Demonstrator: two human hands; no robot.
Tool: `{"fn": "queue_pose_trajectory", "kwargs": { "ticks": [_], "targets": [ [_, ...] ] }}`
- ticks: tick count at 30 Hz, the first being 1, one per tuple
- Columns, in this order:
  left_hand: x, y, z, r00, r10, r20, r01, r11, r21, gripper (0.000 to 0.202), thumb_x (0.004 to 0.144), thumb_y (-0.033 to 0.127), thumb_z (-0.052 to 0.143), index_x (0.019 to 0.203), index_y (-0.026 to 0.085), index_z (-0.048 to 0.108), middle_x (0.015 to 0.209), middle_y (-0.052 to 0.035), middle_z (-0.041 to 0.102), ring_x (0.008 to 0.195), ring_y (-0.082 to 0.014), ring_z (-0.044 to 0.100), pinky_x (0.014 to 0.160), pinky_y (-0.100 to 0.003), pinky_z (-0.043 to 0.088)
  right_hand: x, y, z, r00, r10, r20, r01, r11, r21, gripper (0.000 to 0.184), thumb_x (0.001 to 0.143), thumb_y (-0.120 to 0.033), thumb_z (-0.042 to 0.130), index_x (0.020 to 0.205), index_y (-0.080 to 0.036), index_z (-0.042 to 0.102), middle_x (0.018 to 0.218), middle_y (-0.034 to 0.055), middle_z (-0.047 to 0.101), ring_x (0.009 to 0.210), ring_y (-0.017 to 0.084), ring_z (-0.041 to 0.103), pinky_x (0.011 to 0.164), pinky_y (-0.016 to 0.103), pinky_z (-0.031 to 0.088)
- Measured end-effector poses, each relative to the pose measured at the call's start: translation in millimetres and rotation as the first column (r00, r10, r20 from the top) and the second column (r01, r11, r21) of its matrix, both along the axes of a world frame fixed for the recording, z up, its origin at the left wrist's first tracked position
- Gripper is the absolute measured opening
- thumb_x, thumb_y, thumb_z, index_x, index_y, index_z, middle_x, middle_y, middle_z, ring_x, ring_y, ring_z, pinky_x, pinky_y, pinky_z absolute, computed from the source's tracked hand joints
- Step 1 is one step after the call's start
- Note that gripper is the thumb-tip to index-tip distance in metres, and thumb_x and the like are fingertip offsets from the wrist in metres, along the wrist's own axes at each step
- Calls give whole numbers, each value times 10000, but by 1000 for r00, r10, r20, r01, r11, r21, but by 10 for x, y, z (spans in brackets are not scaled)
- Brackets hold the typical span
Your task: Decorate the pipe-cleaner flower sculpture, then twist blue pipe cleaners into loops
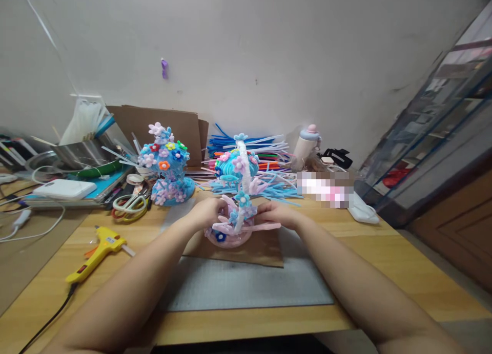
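A pipe-cleaner craft stands in front of me, with a round pink base (230, 241), a white upright arch (243, 177) set with small flowers, and a blue flowered top (228, 167) that appears behind the arch. My left hand (210, 211) is closed on the left rim of the base, its fingertips partly hidden. From the right, my right hand (280, 213) reaches behind the arch with its fingers closed at the base; the fingertips are out of sight. Just below that hand, a pink pipe cleaner (266, 227) sticks out to the right.
Brown cardboard (269, 251) lies under the craft, on a grey mat (249, 287). A yellow glue gun (96, 251) rests at left near scissors (130, 203). Another flowered craft (165, 164) stands back left. Loose pipe cleaners (265, 185) and a bottle (306, 146) are behind.
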State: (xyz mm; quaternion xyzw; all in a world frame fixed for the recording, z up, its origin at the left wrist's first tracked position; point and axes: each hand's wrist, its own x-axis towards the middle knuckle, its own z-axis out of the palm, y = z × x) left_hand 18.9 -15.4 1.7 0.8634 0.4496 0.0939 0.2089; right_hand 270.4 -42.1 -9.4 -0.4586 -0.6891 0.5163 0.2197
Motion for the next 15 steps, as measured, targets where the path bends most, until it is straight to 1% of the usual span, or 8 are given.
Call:
{"fn": "queue_pose_trajectory", "kwargs": {
  "ticks": [3,7,11,13,15],
  "targets": [
    [-27,-10,3,1000,9,-16,-9,1000,6,266,592,362,658,800,196,676,740,-6,649,677,-176,556,552,-220,348,-93,94,25,980,189,65,-188,982,-19,343,670,-378,648,912,-147,725,850,35,708,749,170,607,679,255,463],
    [-55,-18,27,1000,-10,-11,10,1000,-10,259,611,383,659,798,205,678,754,1,655,679,-173,558,546,-216,347,-147,155,49,933,318,166,-325,946,16,319,711,-374,627,962,-200,720,933,2,711,846,185,616,781,260,459],
    [-38,-3,58,998,-55,20,56,997,-49,243,625,385,667,781,199,684,769,3,658,690,-168,555,560,-213,357,-189,130,62,899,358,251,-391,916,95,257,768,-310,572,981,-276,711,1048,-42,682,959,179,594,876,263,423],
    [-29,13,67,996,-76,40,79,994,-74,240,626,384,674,767,190,687,753,2,656,683,-165,552,567,-214,363,-212,113,68,885,353,305,-409,902,141,262,774,-261,555,983,-303,706,1058,-51,678,949,172,596,863,265,431],
    [-31,32,71,994,-92,61,98,990,-104,237,625,386,681,747,183,687,716,8,649,664,-159,547,567,-213,366,-232,105,69,858,333,390,-434,877,206,284,764,-227,550,984,-324,702,1036,-57,686,891,163,613,791,254,461]
  ]
}}
